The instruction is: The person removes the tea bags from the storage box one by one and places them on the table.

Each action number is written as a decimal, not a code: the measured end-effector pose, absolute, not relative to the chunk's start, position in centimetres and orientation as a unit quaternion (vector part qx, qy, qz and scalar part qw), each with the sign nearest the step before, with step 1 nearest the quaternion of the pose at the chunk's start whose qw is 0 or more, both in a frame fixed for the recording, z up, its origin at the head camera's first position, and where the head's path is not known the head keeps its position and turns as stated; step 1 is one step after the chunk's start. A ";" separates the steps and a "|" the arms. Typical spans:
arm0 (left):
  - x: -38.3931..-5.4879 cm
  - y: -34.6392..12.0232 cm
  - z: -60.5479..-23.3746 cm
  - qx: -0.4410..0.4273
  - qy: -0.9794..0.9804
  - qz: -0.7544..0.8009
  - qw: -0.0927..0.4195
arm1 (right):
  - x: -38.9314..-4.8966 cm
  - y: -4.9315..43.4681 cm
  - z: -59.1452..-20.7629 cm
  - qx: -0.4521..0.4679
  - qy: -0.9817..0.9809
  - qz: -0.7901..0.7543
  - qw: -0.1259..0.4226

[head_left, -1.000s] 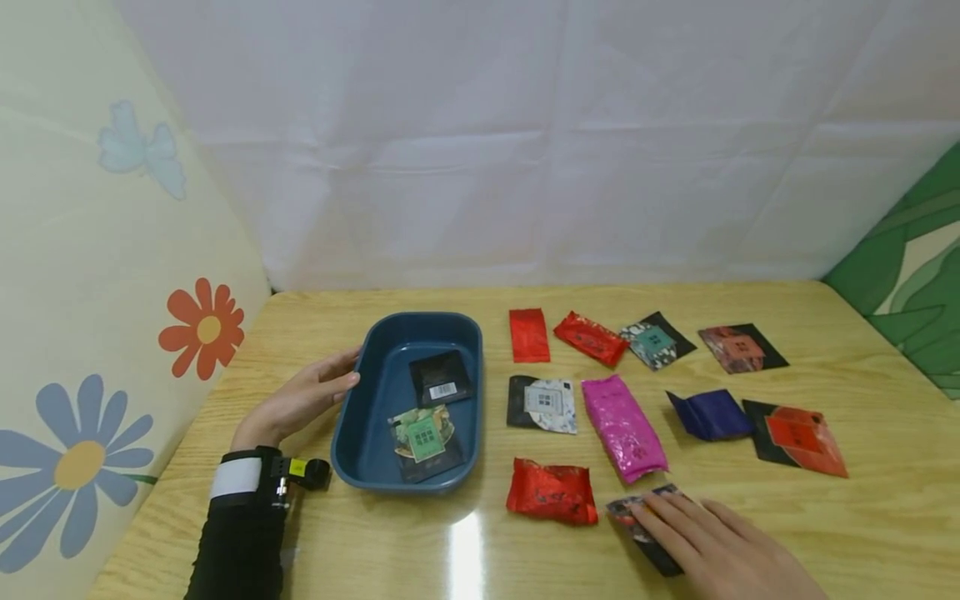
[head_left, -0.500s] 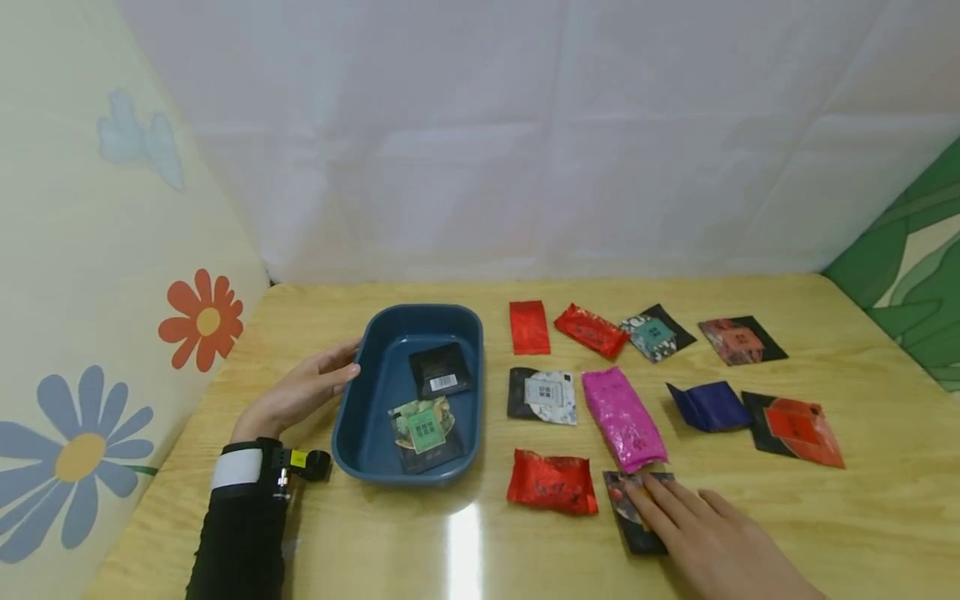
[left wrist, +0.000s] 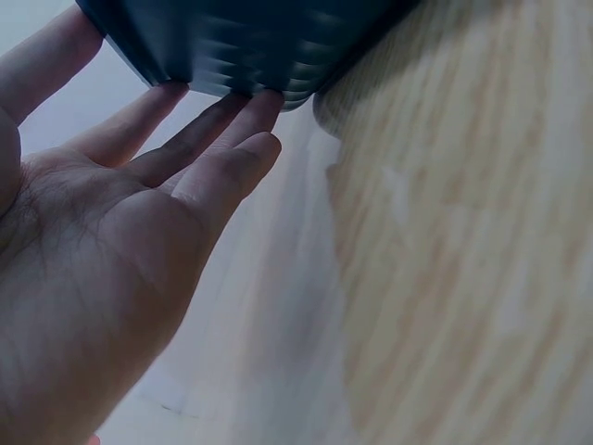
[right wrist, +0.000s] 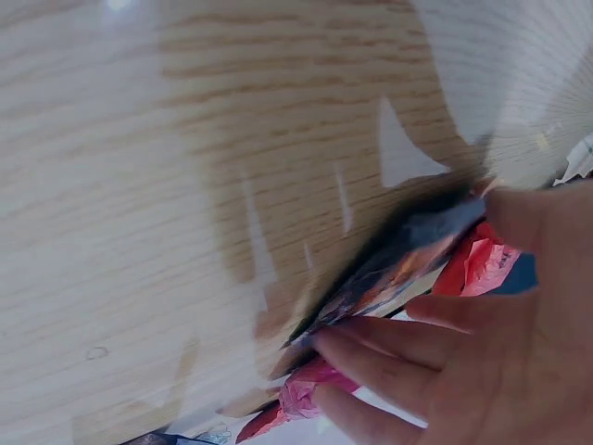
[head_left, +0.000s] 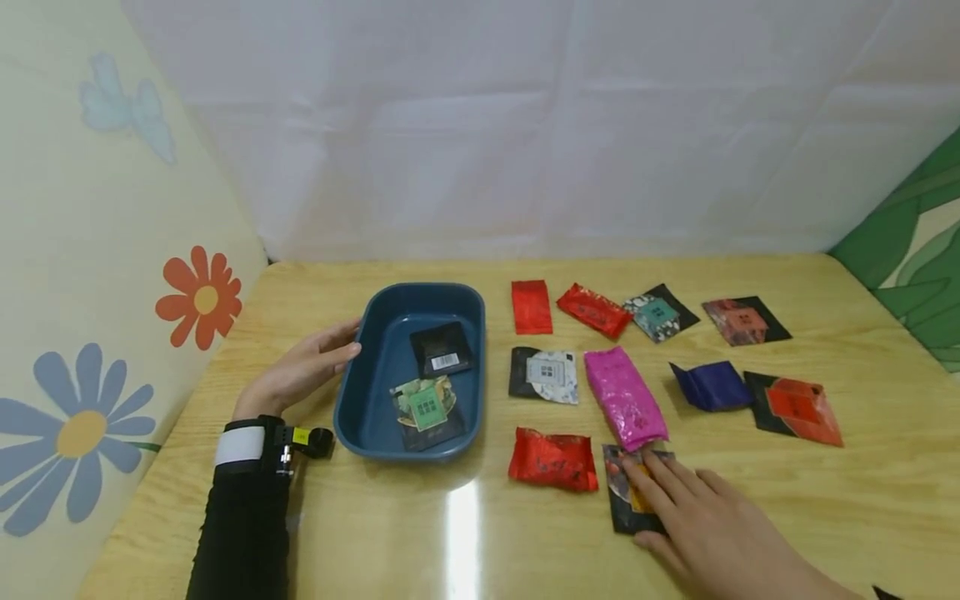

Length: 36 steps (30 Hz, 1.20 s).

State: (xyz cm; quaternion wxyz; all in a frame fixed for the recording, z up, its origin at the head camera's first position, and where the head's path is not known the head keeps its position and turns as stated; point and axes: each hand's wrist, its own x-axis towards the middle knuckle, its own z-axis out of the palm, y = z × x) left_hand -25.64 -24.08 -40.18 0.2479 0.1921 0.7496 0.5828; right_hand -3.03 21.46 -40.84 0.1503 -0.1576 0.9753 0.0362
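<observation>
In the head view my left hand [head_left: 303, 371] touches the left wall of a blue plastic tub [head_left: 348, 417], its fingers fairly straight. The left wrist view shows those fingertips against the tub's underside edge [left wrist: 232, 56]. Inside the tub lie a black sachet with a barcode [head_left: 441, 350] and a green-labelled sachet [head_left: 427, 414]. My right hand [head_left: 712, 521] rests its extended fingers on a dark sachet with an orange label [head_left: 622, 492], its thumb by the near edge. Part of that sachet is hidden under the fingers; the right wrist view shows its dark face [right wrist: 389, 269].
Beyond the right hand lie a pink packet [head_left: 624, 396], a purple packet [head_left: 711, 386] and a red-labelled sachet [head_left: 798, 407]. A red packet [head_left: 553, 460] and a grey-labelled sachet [head_left: 543, 375] sit right of the tub. Several more packets line the table's back.
Under my right hand the dark sachet has turned from slanted to nearly square, and the thumb now shows beside it. My left hand stays at the tub. The head view has tilted slightly down.
</observation>
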 end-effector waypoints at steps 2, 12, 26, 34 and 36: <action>-25.8 -23.9 -40.1 0.192 0.748 0.585 0.248 | -3.0 21.3 -40.4 -0.167 0.979 0.034 0.115; -25.9 -24.0 -39.7 0.190 0.750 0.588 0.238 | -3.1 20.0 -37.9 -0.223 0.974 0.023 0.024; -25.7 -24.2 -40.0 0.182 0.754 0.584 0.237 | -6.5 19.1 -35.9 -0.364 0.924 0.006 -0.113; -25.6 -23.9 -40.0 0.173 0.757 0.582 0.241 | -9.2 18.0 -34.8 -0.410 0.905 -0.006 -0.110; -25.6 -23.9 -40.0 0.173 0.756 0.584 0.241 | -9.8 17.6 -34.5 -0.413 0.905 -0.001 -0.104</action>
